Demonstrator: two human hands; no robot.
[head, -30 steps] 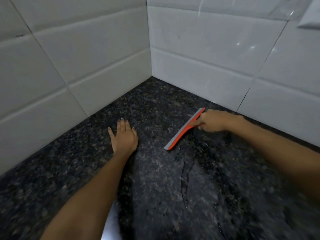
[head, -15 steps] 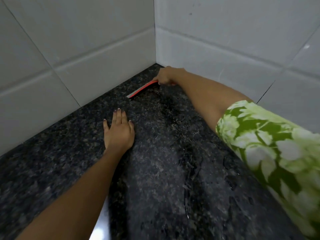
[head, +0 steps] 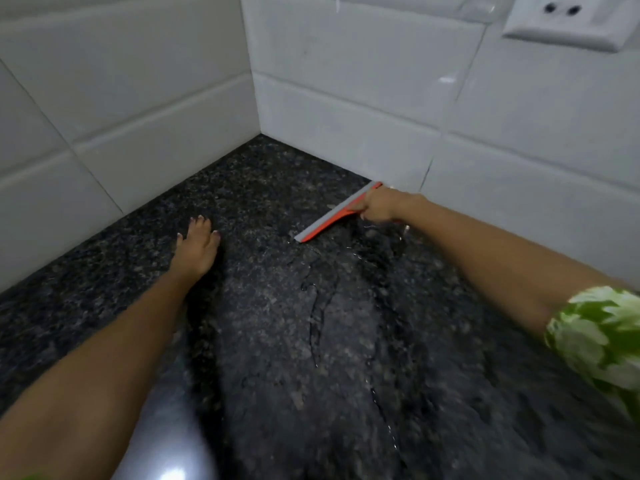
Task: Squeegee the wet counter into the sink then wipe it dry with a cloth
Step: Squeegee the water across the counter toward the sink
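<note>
While our right hand (head: 379,206) grips the squeegee (head: 337,213) at two o'clock, our left hand (head: 198,245) presses flat, fingers together, on the wet speckled desk (head: 277,341) by white tiled walls (head: 138,98).

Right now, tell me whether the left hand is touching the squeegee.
Apart. The head view shows the left hand flat on the counter, bare granite between it and the squeegee, which the right hand grips.

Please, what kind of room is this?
Probably a kitchen counter corner. A dark speckled stone counter meets white tiled walls, with a wall socket above. The right hand grips an orange squeegee on the wet surface.
</note>
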